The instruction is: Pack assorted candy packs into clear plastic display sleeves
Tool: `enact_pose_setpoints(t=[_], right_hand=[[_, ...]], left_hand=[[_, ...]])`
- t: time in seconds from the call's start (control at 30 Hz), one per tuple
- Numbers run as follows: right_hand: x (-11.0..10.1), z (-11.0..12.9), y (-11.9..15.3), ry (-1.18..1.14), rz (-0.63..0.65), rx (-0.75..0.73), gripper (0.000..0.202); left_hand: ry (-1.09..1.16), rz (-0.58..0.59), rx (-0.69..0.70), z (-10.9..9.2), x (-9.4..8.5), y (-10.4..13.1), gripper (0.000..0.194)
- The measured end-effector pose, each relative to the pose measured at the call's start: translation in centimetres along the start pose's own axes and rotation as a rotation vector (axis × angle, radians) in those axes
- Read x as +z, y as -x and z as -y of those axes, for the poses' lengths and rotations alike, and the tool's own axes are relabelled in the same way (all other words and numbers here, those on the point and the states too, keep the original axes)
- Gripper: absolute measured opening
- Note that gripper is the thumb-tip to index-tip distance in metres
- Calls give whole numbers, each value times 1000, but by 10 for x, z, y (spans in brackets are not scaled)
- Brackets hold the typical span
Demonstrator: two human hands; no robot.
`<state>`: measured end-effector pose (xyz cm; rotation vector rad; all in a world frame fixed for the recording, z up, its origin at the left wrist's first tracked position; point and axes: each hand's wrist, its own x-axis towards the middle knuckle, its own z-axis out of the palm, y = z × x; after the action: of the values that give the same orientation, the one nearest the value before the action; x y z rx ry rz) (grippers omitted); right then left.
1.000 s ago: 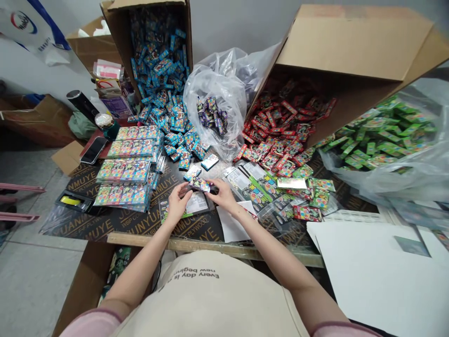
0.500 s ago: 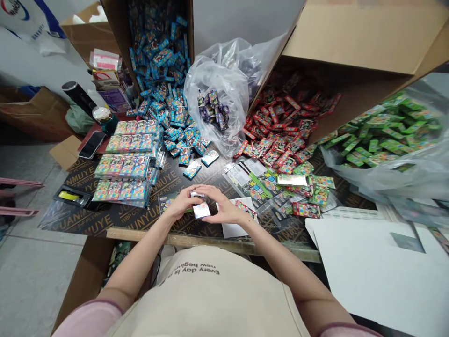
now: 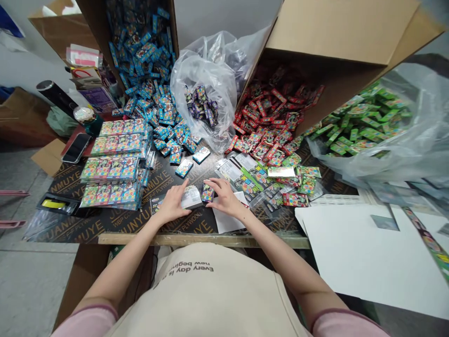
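My right hand (image 3: 225, 199) has its thumb and fingers on a small purple candy box (image 3: 207, 192), which stands at the right end of a pale, printed flat piece (image 3: 191, 196) on the table. My left hand (image 3: 173, 203) rests at the other end of that piece, index finger and thumb spread apart around it. Whether the left fingers press on it is hard to tell. Just beyond lie two blue candy boxes (image 3: 184, 168). Under my right wrist is a white sheet (image 3: 228, 219).
Wrapped multi-colour packs (image 3: 110, 168) are stacked at left, near a tape dispenser (image 3: 56, 204) and a phone (image 3: 76, 148). Behind are blue boxes (image 3: 168, 110), a plastic bag (image 3: 224, 84) of purple ones, red boxes (image 3: 266, 117) and green boxes (image 3: 372, 121). Printed pouches (image 3: 245, 175) lie right.
My hands have moved apart and down to the table. The small pieces held between them have been set down, and the purple box now shows under my right fingers. The view has shifted slightly.
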<state>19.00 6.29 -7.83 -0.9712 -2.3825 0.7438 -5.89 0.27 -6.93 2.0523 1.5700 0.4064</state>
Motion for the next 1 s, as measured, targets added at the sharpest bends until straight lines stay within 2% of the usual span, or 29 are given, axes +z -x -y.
enact_pose_setpoints(t=[0.2, 0.23, 0.3, 0.37, 0.4, 0.5, 0.53, 0.6, 0.63, 0.7, 0.77, 0.83, 0.9, 1.0], right_hand=[[2, 8, -1, -249, 135, -28, 93], [2, 10, -2, -245, 123, -9, 96], [2, 15, -1, -200, 16, 60, 100], [3, 23, 0, -155, -99, 116, 92], [4, 26, 0, -148, -110, 114, 84], [3, 26, -5, -162, -1, 26, 57], [0, 20, -11, -146, -3, 26, 52], [-11, -3, -29, -56, -134, 121, 53], [-19, -19, -41, 16, -252, 206, 58], [-38, -56, -67, 164, -393, 331, 82], [-58, -90, -91, 234, -400, 421, 97], [-74, -114, -107, 225, -328, 470, 96], [-84, -120, -113, 182, -300, 474, 84], [-83, -100, -105, -41, -375, 367, 75]], left_hand=[[148, 6, 81, -1, -7, 3, 111], [168, -2, 76, -1, -8, 3, 111], [196, -51, 40, -1, -9, 1, 110], [213, -111, 9, -2, -10, -1, 109], [217, -129, 4, -3, -10, -2, 109], [208, -134, 6, -5, -9, -5, 109], [195, -130, 2, -5, -9, -6, 108], [159, -124, -8, -4, -6, -6, 108], [140, -113, -8, -3, -5, -5, 108], [100, -63, 8, -2, 0, -3, 107], [58, 6, 33, -2, 4, -1, 106], [26, 55, 45, -2, 7, 2, 103], [26, 65, 25, -3, 6, 4, 99], [152, -3, -57, -5, 2, 5, 92]])
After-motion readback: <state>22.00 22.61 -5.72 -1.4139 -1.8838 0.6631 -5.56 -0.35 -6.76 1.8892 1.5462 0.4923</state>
